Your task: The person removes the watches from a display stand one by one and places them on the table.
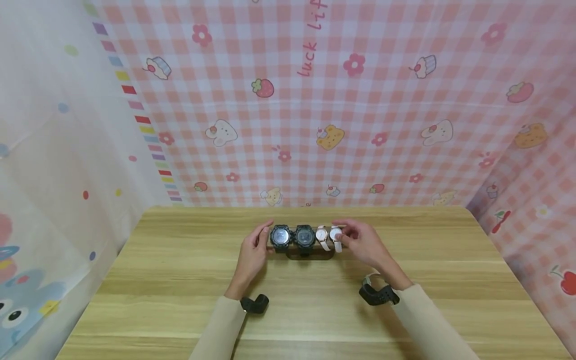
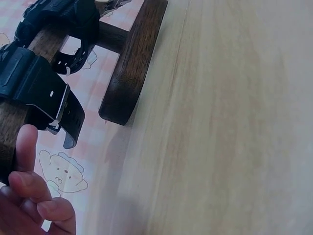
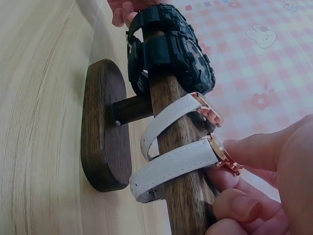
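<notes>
A dark wooden watch stand [image 1: 310,257] bears two bulky black watches [image 1: 305,236] on its left half. Two small watches with white straps and rose-gold cases sit on its right half, the outermost white watch [image 3: 173,169] near the bar's end. My left hand [image 1: 253,252] grips the left end of the bar, one finger lying along the wood beside a black watch [image 2: 36,88]. With thumb at the dial and fingers by the bar, my right hand [image 1: 365,245] holds the outermost white watch. The left thumb is out of sight in the left wrist view.
The stand's oval base [image 3: 102,127] rests on a wood-grain table [image 1: 306,320], towards its back edge. Behind hangs a pink checked cloth [image 1: 288,120], with a pale patterned cloth [image 1: 76,150] at the left. Black bands [image 1: 378,295] encircle both wrists.
</notes>
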`<state>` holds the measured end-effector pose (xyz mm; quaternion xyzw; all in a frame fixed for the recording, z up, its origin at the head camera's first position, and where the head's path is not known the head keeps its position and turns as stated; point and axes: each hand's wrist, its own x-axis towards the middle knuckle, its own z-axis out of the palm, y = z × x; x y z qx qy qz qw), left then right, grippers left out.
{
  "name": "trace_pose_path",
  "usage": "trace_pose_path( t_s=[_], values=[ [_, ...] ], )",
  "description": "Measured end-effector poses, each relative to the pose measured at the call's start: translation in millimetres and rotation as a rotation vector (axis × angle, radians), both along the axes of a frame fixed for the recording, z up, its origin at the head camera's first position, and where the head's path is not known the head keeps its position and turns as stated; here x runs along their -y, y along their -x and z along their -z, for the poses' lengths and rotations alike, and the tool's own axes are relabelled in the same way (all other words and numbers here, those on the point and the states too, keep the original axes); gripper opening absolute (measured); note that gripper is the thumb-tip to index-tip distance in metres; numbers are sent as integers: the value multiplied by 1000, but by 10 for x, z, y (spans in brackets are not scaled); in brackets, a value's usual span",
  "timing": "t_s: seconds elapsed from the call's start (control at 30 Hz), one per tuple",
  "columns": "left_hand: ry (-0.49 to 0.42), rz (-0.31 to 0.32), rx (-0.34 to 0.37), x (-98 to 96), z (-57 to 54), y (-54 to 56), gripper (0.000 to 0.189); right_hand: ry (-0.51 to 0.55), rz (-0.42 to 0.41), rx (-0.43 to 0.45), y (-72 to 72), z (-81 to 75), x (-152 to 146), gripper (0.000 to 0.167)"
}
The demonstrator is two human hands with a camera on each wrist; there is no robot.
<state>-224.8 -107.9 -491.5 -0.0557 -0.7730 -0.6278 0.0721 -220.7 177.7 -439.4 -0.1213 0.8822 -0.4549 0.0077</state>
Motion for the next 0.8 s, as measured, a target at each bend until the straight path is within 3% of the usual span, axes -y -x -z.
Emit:
trace_pose_path(
  t_s=[0.07, 0.13, 0.63, 0.7, 0.8],
  values=[
    [1, -6, -5, 9, 95, 52, 35, -3, 0, -4, -2, -1, -19, 35],
    [1, -4, -11, 13, 120, 61, 34, -8, 1, -11, -4, -2, -46, 35],
    [12, -2, -29, 23, 148, 56, 35, 23, 39, -19, -36, -4, -274, 34],
    [9, -4, -15, 16, 125, 52, 34, 15, 43, -26, -40, -3, -304, 34],
    [6, 7, -3, -3, -21, -22, 33, 3, 57, -29, -49, -6, -348, 33]
  ],
)
